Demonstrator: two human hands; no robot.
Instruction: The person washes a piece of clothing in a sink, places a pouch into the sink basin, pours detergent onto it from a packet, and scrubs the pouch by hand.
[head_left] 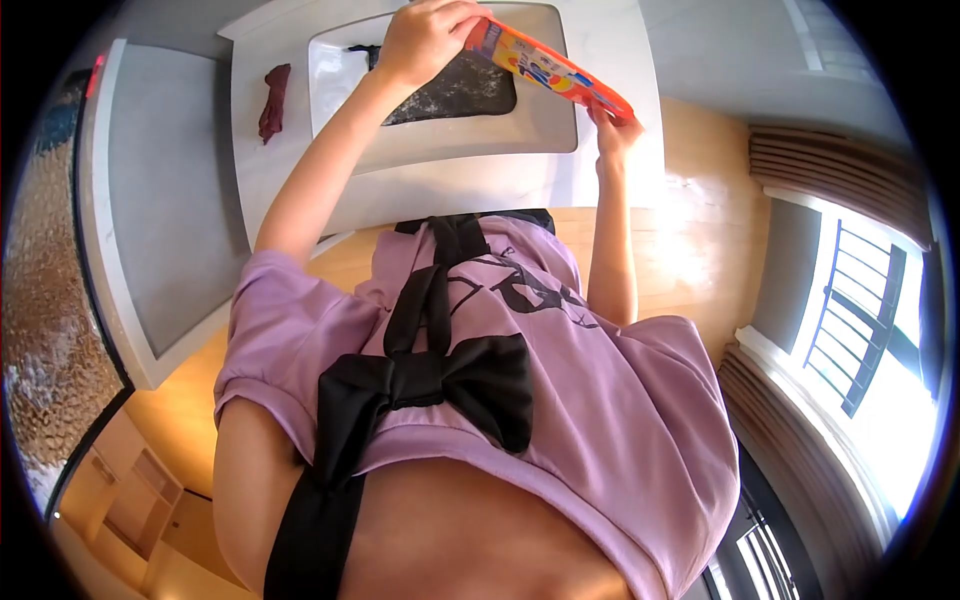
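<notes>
An orange detergent bag with colourful print is stretched between my two hands above the sink. My left hand is closed on its upper left end. At the lower right end, my right hand grips the bag's edge with fingers and thumb. Below lies the pale rectangular sink. Dark cloth, marked with whitish specks, is spread in the basin, and my left hand and forearm cover part of it. The bag's opening cannot be made out.
A bunched maroon cloth lies on the white counter left of the sink. To the left stand a grey panel and textured glass. A bright window with brown blinds is on the right.
</notes>
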